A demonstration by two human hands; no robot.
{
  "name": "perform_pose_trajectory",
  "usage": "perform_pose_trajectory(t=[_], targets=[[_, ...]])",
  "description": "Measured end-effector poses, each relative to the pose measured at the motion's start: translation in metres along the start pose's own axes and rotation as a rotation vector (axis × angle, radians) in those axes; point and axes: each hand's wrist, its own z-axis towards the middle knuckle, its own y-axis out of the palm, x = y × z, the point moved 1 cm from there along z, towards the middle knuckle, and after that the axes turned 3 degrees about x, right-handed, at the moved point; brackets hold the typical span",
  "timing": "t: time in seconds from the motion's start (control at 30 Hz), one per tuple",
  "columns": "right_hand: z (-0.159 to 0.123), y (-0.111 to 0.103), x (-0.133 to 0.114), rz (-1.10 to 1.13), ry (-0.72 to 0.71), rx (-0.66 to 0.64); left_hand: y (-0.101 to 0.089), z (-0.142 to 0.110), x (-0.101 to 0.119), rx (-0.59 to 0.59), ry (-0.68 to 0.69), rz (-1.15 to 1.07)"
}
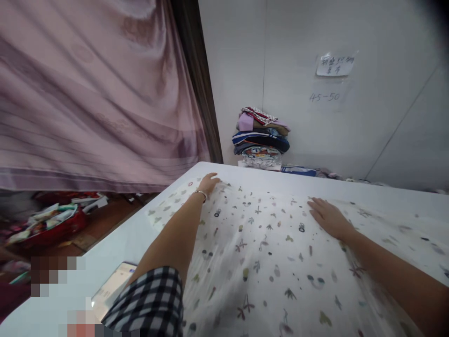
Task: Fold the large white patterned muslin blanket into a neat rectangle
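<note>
A thin white cloth (266,252) printed with small plants, mushrooms and insects is spread over the white table, with some creases. Near its far left corner, my left hand (209,184) rests on the fabric, fingers stretched toward the back edge. A bracelet (203,195) circles that wrist. My right hand (329,217) lies flat on the cloth farther right, palm down and fingers extended. Left of my left hand, a strip of fabric with green prints (168,206) shows on the table; whether it belongs to the same cloth I cannot tell.
A phone (117,281) lies on the white table (115,238) beside my left forearm. Folded clothes (261,138) are stacked by the wall behind the far edge. A pink curtain (98,89) hangs at left, above a red basin (66,227) of items on the floor.
</note>
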Motion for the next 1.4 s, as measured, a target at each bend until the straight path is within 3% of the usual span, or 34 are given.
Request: perform_pose_trajectory(t=[0.13,0.23,0.4,0.6,0.73,0.87,0.93,1.03,1.1,1.23,1.3,1.4], targets=[[0.001,0.004,0.002,-0.003,-0.009,0.03,-0.015,-0.008,-0.041,0.04,-0.185,0.005],[0.002,0.007,0.004,-0.004,-0.016,0.049,-0.02,-0.016,-0.054,-0.032,-0.195,0.0],[0.002,0.007,0.004,-0.009,-0.017,0.052,-0.018,-0.028,-0.04,-0.046,-0.14,0.084],[0.001,0.004,0.003,-0.005,-0.025,0.04,-0.023,-0.035,-0.022,0.027,-0.171,-0.023],[0.001,0.005,0.004,-0.003,-0.014,0.034,-0.043,-0.052,-0.011,0.194,-0.106,-0.205],[0.009,-0.009,-0.005,0.02,0.057,-0.069,-0.073,-0.1,0.006,0.354,0.052,-0.382],[0.011,-0.028,-0.027,0.072,0.088,-0.077,-0.083,-0.133,0.017,0.373,0.144,-0.461],[-0.004,-0.068,-0.09,0.357,0.023,0.096,-0.084,-0.186,0.032,0.313,0.202,-0.626],[-0.027,-0.094,-0.143,0.627,-0.026,0.18,-0.078,-0.219,0.042,0.244,0.216,-0.737],[-0.082,-0.129,-0.229,0.856,-0.138,0.381,-0.061,-0.276,0.057,0.144,0.257,-0.844],[-0.104,-0.135,-0.25,0.93,-0.117,0.445,-0.054,-0.3,0.061,0.11,0.268,-0.871],[-0.129,-0.134,-0.261,1.025,-0.061,0.446,-0.048,-0.33,0.062,0.01,0.257,-0.99]])
